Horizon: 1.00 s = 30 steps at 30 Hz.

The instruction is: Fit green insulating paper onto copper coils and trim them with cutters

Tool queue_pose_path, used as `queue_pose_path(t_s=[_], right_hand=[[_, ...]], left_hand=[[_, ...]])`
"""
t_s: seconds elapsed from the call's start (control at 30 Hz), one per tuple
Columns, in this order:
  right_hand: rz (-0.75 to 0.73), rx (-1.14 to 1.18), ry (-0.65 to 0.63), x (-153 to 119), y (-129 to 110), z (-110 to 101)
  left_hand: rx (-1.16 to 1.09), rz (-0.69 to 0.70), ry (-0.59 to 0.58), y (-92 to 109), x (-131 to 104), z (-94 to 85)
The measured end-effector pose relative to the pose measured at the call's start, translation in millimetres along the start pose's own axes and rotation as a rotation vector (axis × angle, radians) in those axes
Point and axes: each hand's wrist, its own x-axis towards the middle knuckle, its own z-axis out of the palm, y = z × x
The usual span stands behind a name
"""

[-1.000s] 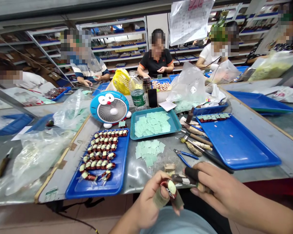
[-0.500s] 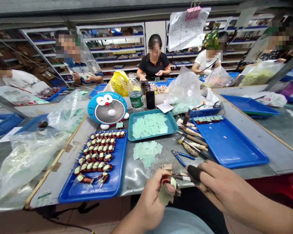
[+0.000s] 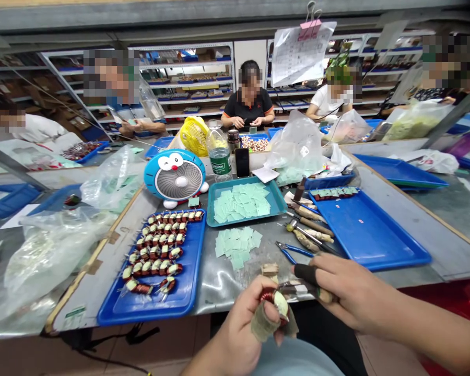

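Left hand (image 3: 238, 329): fingers closed around a wound coil (image 3: 279, 304) (pale patch showing) at the front edge of the bench (image 3: 213, 295). Right hand (image 3: 347, 284): fingers curled shut on a wooden-handled tool (image 3: 325, 296), pointed toward the coil. Blue tray (image 3: 182, 305), left: rows of similar coils (image 3: 154, 268).

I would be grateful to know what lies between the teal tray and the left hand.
In the head view, a pile of pale green squares lies near the teal tray, and a wooden-looking block sits close to the left hand.

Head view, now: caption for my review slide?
Left hand holds a coil; right hand brings a tool to it.
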Motion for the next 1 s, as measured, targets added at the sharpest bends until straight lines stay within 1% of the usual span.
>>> queue_pose_path(t_s=[0.07, 0.17, 0.2, 0.23, 0.3, 0.43, 0.5, 0.57, 0.67, 0.73, 0.8, 0.9, 0.93, 1.0], right_hand=[[0.041, 0.037, 0.000, -2.3, -1.6, 8.6], [0.100, -0.014, 0.112, -2.4, -3.5, 18.6], [0.115, -0.027, 0.139, -2.1, -4.0, 20.0], [0.135, -0.021, 0.140, -2.2, -4.5, 20.4], [0.205, 0.049, 0.095, -4.6, -6.2, 20.2], [0.431, 0.300, -0.027, -15.1, -15.1, 26.5], [0.497, 0.423, -0.088, -18.9, -20.9, 33.2], [0.523, 0.501, -0.124, -20.1, -25.3, 38.0], [0.513, 0.497, -0.120, -20.2, -26.6, 37.9], [0.477, 0.425, -0.098, -20.8, -24.4, 35.1], [0.432, 0.322, -0.073, -22.0, -21.2, 33.0], [0.341, 0.167, -0.013, -23.1, -16.5, 34.4], [0.302, 0.125, 0.019, -23.1, -15.1, 36.0], [0.237, 0.056, 0.072, -22.9, -13.2, 40.2]], left_hand=[[-0.009, -0.001, 0.005, -2.7, 0.6, -1.0], [-0.062, 0.024, 0.018, -6.4, 4.6, -2.5], [-0.071, 0.040, 0.020, -6.7, 6.1, -3.3], [-0.072, 0.053, 0.017, -6.3, 7.4, -4.4], [-0.056, 0.080, 0.011, -3.6, 9.2, -6.8], [0.027, 0.113, 0.034, 3.4, 9.6, -13.3], [0.151, 0.115, 0.032, 3.8, 8.6, -17.8], [0.341, 0.147, 0.026, 1.9, 7.4, -22.8], [0.633, 0.244, 0.036, -1.9, 6.6, -29.5], [0.796, 0.333, 0.062, -3.1, 8.1, -32.2], [0.940, 0.454, 0.080, -2.8, 11.4, -33.7], [1.058, 0.599, 0.030, -1.0, 17.4, -35.4], [1.078, 0.618, 0.009, -0.5, 18.8, -36.4], [1.113, 0.609, -0.018, -0.2, 20.1, -39.4]])
